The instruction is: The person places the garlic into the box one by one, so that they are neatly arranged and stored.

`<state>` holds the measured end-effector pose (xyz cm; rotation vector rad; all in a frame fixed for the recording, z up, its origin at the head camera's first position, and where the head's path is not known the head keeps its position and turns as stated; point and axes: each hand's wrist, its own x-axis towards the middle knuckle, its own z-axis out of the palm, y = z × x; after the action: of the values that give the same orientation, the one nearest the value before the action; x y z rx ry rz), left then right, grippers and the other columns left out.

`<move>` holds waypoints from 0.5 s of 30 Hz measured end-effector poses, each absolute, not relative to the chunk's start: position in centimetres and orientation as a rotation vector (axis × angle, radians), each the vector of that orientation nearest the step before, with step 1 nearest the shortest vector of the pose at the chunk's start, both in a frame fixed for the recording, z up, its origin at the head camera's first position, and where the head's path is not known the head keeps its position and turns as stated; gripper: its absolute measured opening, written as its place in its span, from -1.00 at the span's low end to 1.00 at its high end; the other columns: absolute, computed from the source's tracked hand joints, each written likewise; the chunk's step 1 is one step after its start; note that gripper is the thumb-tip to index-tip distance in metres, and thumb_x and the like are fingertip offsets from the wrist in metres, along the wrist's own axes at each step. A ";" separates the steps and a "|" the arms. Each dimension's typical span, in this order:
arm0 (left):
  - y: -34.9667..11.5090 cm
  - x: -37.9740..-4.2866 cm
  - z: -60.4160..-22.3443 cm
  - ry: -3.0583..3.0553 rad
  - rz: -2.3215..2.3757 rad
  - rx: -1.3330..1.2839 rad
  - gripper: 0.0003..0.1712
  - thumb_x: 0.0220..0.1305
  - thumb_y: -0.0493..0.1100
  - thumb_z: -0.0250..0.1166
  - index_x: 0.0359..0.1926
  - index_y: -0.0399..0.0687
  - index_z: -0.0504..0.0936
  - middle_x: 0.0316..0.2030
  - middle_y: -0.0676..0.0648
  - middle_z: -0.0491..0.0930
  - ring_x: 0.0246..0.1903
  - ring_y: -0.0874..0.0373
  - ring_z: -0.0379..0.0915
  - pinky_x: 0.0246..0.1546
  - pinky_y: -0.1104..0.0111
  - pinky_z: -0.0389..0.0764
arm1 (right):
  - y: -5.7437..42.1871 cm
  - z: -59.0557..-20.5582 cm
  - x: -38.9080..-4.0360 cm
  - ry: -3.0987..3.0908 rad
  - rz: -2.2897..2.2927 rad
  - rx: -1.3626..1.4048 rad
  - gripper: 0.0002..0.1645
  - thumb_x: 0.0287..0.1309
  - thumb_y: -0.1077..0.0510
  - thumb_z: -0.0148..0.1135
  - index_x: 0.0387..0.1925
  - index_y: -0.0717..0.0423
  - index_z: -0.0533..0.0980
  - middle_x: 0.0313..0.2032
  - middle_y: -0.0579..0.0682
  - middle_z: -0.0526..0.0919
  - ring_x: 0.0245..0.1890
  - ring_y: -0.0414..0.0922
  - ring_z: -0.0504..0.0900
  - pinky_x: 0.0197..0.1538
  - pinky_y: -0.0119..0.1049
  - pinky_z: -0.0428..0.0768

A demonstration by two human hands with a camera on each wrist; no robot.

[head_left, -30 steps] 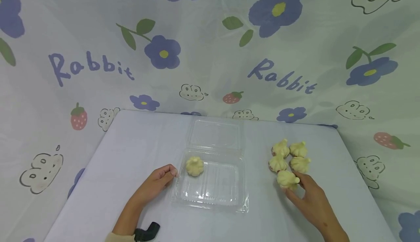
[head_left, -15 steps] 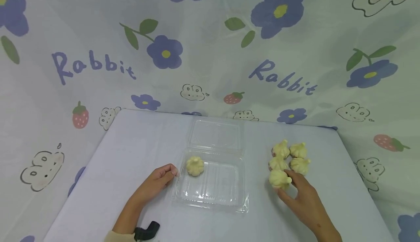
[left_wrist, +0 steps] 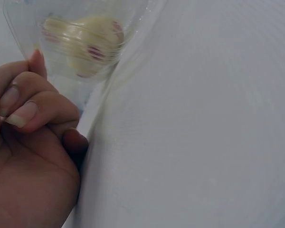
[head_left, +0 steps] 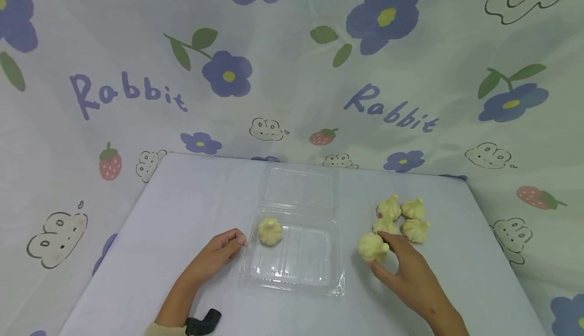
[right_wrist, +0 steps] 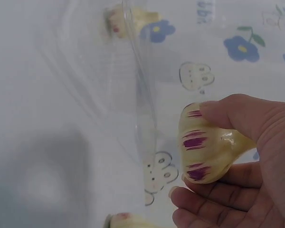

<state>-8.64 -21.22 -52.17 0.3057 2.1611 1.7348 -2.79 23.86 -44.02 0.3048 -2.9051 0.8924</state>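
My right hand (head_left: 406,267) pinches a garlic bulb (head_left: 372,248) between thumb and fingers, to the right of the clear plastic clamshell container (head_left: 336,265). Purple streaks mark the held bulb in the right wrist view, where the thumb lies on one side and the fingers on the other. At the container's left rim, my left hand (head_left: 221,250) holds the edge with its fingertips; the other fingers are curled in the left wrist view. One more bulb (head_left: 270,231) sits inside the container, at its upper left. The container's lid (head_left: 298,186) lies folded back behind it.
Several other garlic bulbs (head_left: 414,230) stand in a cluster on the right of the white-covered table (head_left: 196,189). A patterned cloth (head_left: 292,72) hangs behind and at the sides. A black object (head_left: 204,322) is at my left wrist.
My right hand has moved left with the garlic bulb, away from the cluster and nearer the container. My left hand has stayed at the container's rim.
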 end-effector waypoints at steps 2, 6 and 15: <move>-21.3 -8.6 -52.2 2.161 1.734 0.302 -0.65 0.67 -0.06 0.06 -0.12 -0.28 0.56 -0.58 0.06 0.21 -0.56 0.27 0.12 -0.53 0.40 0.29 | 23.3 -43.8 -2.9 -2.905 0.886 0.338 -0.19 0.19 -0.03 0.58 0.37 0.14 0.44 0.21 -0.02 0.59 0.18 0.05 0.61 0.16 0.11 0.58; -21.2 -8.6 -52.0 2.158 1.735 0.298 -0.65 0.67 -0.06 0.07 -0.11 -0.30 0.56 -0.58 0.05 0.21 -0.56 0.27 0.12 -0.53 0.40 0.29 | 22.3 -43.3 -3.1 -2.895 0.841 0.421 -0.21 0.17 -0.01 0.59 0.35 0.12 0.46 0.21 -0.07 0.59 0.18 -0.02 0.62 0.16 0.06 0.60; -21.3 -8.6 -52.1 2.147 1.747 0.284 -0.65 0.67 -0.07 0.06 -0.11 -0.30 0.56 -0.58 0.07 0.20 -0.57 0.28 0.11 -0.53 0.42 0.27 | 20.3 -41.8 -3.6 -2.925 0.717 0.547 -0.22 0.13 -0.01 0.59 0.33 0.08 0.47 0.12 -0.16 0.61 0.13 -0.15 0.60 0.13 -0.02 0.62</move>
<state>-8.59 -21.27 -52.08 0.2842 2.1467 1.7469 -3.59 20.26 -41.84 0.5474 -2.9252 0.7174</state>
